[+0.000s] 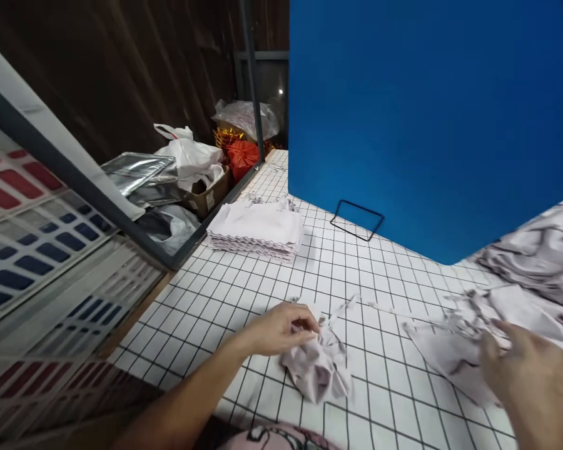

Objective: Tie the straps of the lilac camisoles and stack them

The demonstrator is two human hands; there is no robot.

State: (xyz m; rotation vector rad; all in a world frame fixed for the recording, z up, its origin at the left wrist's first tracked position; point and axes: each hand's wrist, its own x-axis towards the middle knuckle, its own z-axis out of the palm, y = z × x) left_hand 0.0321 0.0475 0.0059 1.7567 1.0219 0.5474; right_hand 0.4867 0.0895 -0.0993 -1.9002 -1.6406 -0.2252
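My left hand (284, 328) is pinched closed on a crumpled pale lilac-grey fabric piece (319, 369), which rests on the checked tabletop. A thin strand of thread and scraps (380, 307) runs from this piece toward the fabric on the right. Over at the right, my right hand (528, 369) is blurred by motion above a pale fabric piece (450, 356). Whether its fingers grip the cloth cannot be made out. Farther back, a neat stack of pale fabric pieces (256, 228) with wavy edges lies on the table.
A large blue panel (413, 112) stands at the back. Before it lies a black rectangular outline (357, 220). More bunched fabric (539, 256) sits at the far right. Plastic baskets (42, 250) are on the left; bags (192, 159) and a cardboard box (211, 197) lie beyond the metal frame (197, 240).
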